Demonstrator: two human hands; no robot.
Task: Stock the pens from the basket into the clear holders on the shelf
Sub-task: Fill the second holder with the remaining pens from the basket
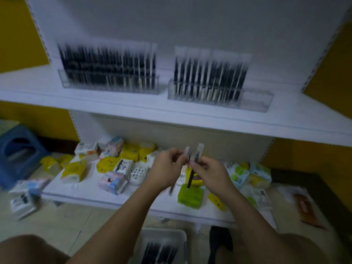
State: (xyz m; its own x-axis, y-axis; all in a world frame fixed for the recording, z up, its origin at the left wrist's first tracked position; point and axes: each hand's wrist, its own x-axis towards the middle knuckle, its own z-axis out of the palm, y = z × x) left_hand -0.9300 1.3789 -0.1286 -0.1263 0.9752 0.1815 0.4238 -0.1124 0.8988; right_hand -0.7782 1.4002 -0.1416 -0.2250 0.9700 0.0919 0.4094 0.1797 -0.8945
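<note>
Basket point(162, 233); pens point(199, 150) in left hand point(167, 168), right hand point(211, 173)

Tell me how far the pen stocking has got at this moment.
Well along. Done: the left holder looks packed with pens, and the right holder is filled except its right end. In hand: the left hand and right hand each pinch a packaged pen below the shelf. Left: that empty end, and the remaining pens lying in the basket.
</note>
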